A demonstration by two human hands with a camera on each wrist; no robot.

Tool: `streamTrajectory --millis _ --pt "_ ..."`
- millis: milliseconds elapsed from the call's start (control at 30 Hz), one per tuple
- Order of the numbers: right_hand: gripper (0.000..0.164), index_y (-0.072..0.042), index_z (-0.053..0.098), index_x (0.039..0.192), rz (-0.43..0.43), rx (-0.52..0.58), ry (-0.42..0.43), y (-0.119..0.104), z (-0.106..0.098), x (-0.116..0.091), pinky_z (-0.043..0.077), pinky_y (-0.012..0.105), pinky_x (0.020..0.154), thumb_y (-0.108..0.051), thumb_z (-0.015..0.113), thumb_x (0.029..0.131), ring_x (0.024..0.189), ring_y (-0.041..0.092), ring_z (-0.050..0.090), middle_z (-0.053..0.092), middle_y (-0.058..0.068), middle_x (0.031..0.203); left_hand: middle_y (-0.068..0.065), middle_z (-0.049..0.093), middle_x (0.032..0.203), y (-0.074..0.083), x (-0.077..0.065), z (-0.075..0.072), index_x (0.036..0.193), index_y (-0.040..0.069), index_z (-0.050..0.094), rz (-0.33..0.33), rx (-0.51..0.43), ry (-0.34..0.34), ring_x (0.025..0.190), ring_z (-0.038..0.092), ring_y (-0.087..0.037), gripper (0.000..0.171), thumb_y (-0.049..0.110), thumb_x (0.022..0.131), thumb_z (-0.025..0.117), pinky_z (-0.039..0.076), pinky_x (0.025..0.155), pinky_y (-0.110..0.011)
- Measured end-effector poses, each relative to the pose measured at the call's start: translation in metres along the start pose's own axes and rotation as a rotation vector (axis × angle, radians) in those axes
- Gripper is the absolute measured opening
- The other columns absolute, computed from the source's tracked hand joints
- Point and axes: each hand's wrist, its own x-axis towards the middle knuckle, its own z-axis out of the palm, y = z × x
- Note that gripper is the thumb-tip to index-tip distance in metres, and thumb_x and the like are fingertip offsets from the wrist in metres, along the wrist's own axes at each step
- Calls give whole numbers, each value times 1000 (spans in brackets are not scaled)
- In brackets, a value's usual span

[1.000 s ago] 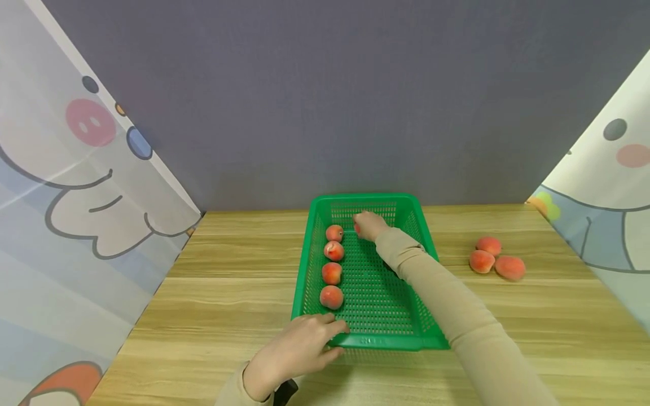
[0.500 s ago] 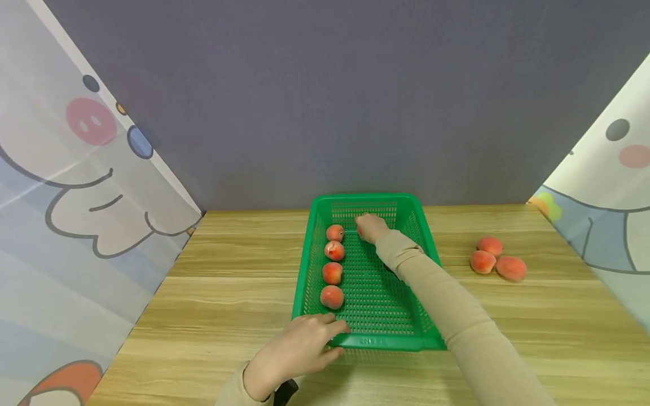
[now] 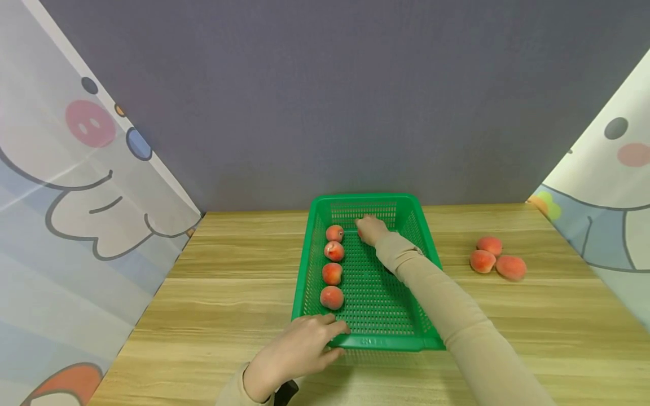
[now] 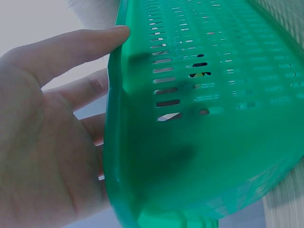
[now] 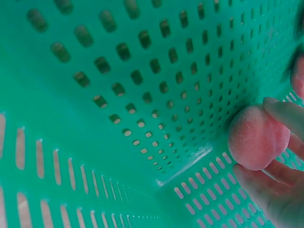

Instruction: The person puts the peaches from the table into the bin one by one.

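A green plastic basket (image 3: 369, 341) with slotted walls stands on the table. My left hand (image 3: 301, 347) holds its near left corner; in the left wrist view the thumb (image 4: 78, 50) lies at the rim and the other fingers go behind it. Inside the basket's far end, my right hand (image 3: 372, 229) pinches a peach (image 5: 259, 137) between thumb and fingers, low by the far wall and just above or on the slotted floor. Several peaches (image 3: 332, 273) form a row along the basket's left side. The held peach is mostly hidden in the head view.
Three more peaches (image 3: 482, 261) lie close together on the wooden table (image 3: 228, 293), right of the basket. A grey panel (image 3: 304, 113) rises behind the table, with cartoon-printed sheets (image 3: 66, 197) on both sides.
My right hand has shifted slightly to the right with its peach at the far end of the basket. The left hand stays at the corner.
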Motion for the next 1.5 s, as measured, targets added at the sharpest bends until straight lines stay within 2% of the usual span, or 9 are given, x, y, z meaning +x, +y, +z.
streamTrajectory --millis 133,433,733,967,1067,1200,1333,1433,1500 --pt "31 -1 54 117 -1 -6 1 0 1 0 46 45 76 -5 53 87 104 40 50 54 24 111 8 57 80 0 0 1 95 17 61 5 -1 4 67 50 2 21 24 76 68 41 57 -13" --pt "30 -1 57 112 -15 -20 2 -1 -5 -2 47 44 71 -3 59 82 94 37 54 57 22 101 8 57 78 -1 0 1 94 17 61 3 1 7 65 49 2 21 23 76 68 40 55 -14" --pt "36 1 54 117 -35 -23 -9 1 -11 -3 47 44 73 -9 58 83 96 39 54 56 24 108 8 57 79 0 0 -1 95 17 61 -11 -15 -18 65 48 2 21 23 77 68 40 55 -14" --pt "31 1 56 113 -45 -5 -44 1 -19 -6 42 46 84 -12 56 84 112 41 44 49 26 120 7 57 80 0 1 -1 95 16 61 -6 -20 -13 66 50 1 20 22 77 68 41 56 -14" --pt "30 0 55 112 -33 11 -61 0 -23 -7 41 45 82 -12 54 85 115 41 40 48 25 120 7 58 80 0 1 -1 95 16 61 -4 -16 -10 67 51 1 21 22 77 68 41 56 -15" --pt "36 2 51 119 -38 33 -76 -1 -29 -9 37 39 68 -10 51 85 99 34 50 51 22 114 7 58 80 0 0 -2 96 16 61 -5 -17 -12 68 52 0 21 22 77 68 42 57 -15" --pt "35 3 51 119 -60 48 -102 -1 -37 -11 36 36 65 -9 50 85 82 27 49 54 20 107 7 58 81 1 0 -2 97 16 61 -8 -24 -17 69 53 0 21 22 77 67 42 58 -15" --pt "37 2 50 121 -56 51 -131 -3 -44 -12 42 37 75 -12 51 87 95 30 52 53 20 113 7 58 81 1 0 -2 97 16 61 -6 -23 -14 69 52 0 21 22 77 67 42 57 -15" --pt "39 1 49 123 -53 45 -139 -5 -49 -13 42 40 83 -15 53 87 107 34 47 50 20 119 7 58 81 0 0 -2 96 16 61 -6 -20 -13 68 52 1 21 23 77 67 41 57 -15"
